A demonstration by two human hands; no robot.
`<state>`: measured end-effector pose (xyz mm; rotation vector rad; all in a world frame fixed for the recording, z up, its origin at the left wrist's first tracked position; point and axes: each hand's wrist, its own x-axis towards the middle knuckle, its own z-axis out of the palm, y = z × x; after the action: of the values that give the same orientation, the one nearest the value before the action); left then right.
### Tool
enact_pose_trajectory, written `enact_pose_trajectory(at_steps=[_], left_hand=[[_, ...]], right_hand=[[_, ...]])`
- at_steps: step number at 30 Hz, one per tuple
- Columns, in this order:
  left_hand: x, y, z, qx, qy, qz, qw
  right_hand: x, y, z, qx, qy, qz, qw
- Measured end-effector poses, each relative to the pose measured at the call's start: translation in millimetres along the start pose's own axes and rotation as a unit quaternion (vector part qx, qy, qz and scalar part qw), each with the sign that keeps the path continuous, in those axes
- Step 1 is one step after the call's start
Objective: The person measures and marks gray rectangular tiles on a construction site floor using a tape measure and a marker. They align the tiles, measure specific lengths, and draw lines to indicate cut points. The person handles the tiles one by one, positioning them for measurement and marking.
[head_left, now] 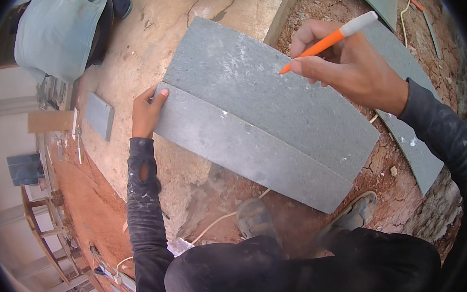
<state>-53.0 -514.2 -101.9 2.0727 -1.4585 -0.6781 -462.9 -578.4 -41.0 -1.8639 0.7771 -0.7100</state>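
Note:
A large grey stone slab (273, 88) lies slantwise in front of me, with pale dusty smears on its face. Along its near side runs a narrower grey stone slab (244, 145); whether it overlaps the large one, I cannot tell. My left hand (147, 113) grips the narrow slab's far left corner, thumb on top and fingers at the edge. Above the large slab, my right hand (342, 63) holds an orange pen (327, 42) with a white end. The pen's tip points down and left, close to the slab's surface; contact is unclear.
More grey slabs (398, 72) lean or lie on the reddish soil at right. A pale cable (215, 222) passes under the slabs near my shoes (255, 218). A small grey tile (99, 115) sits on the concrete at left. A person in a light green top (60, 36) bends at upper left.

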Motion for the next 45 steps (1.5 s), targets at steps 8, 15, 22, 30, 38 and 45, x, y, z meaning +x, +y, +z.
enact_pose_trajectory(at_steps=[8,15,22,30,38,45], left_hand=[[-3,3,-3,0.011,0.004,-0.018,1.000],[-4,10,0,-0.006,-0.017,-0.039,0.999],[-3,8,0,-0.013,-0.004,-0.031,0.999],[-3,8,-2,-0.010,-0.014,-0.049,0.999],[-4,10,-1,0.001,-0.017,-0.041,0.999],[-3,8,2,-0.017,0.006,-0.034,0.999]], right_hand=[[103,23,125,0.189,0.020,0.014,0.982],[134,26,120,0.183,0.054,0.054,0.980],[155,47,148,0.273,0.072,0.016,0.959],[160,53,178,0.230,0.086,-0.018,0.969],[157,50,184,0.225,0.085,-0.034,0.970],[142,57,179,0.210,0.050,-0.024,0.976]])
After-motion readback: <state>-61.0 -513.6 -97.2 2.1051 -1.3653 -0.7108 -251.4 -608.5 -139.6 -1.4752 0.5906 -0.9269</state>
